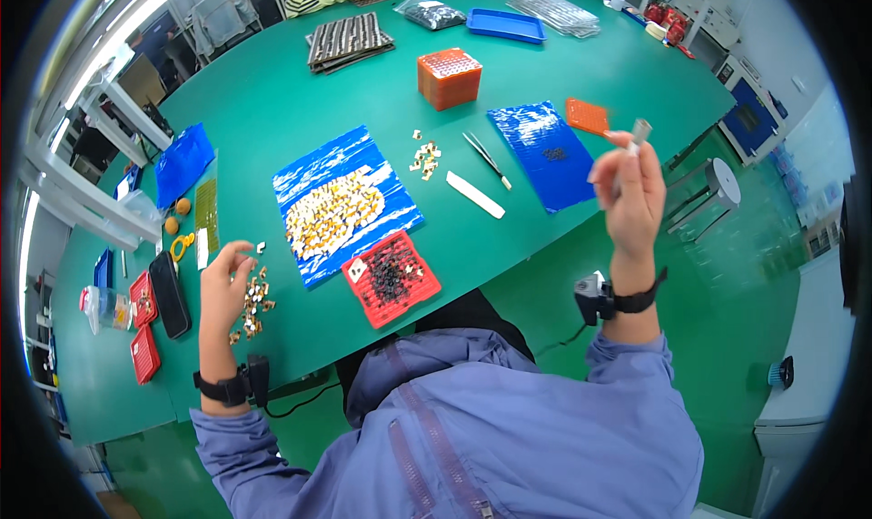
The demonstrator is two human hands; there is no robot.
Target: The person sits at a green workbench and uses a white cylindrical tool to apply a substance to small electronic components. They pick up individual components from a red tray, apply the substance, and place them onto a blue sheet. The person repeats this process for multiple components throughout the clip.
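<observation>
At far left on the green tabletop (327, 92), two shallow red plastic trays (144, 354), one behind the other, next to a long black case with rounded ends (170, 294). Farther back, yellow-handled scissors (182, 245), two round tan balls (183, 206) and a yellow-green flat panel (207, 215). Then the left hand (224, 286), low over the near side of the table, fingers bent toward the thumb; impossible to tell between empty and pinching. Just beside its fingertips, a small white piece (261, 247); nearer, a loose scatter of small brown-and-white pieces (255, 306). Further right, a glossy blue sheet (318, 153) under a broad heap of white-and-amber pieces (334, 212), with a red slotted plastic tray (373, 315) of tiny black parts (392, 278) by its near corner. Next, a smaller group of pale pieces (424, 159), an orange block-shaped stack (449, 85), a flat white strip (475, 195) and slim metal tweezers (488, 160). Beyond these, a second blue sheet (565, 185) with a small dark pile (554, 155), and a flat orange plate (587, 116). At right, raised near the table edge, the right hand (630, 197), with a small pale blurred object (641, 132) pinched upright at the fingertips.
</observation>
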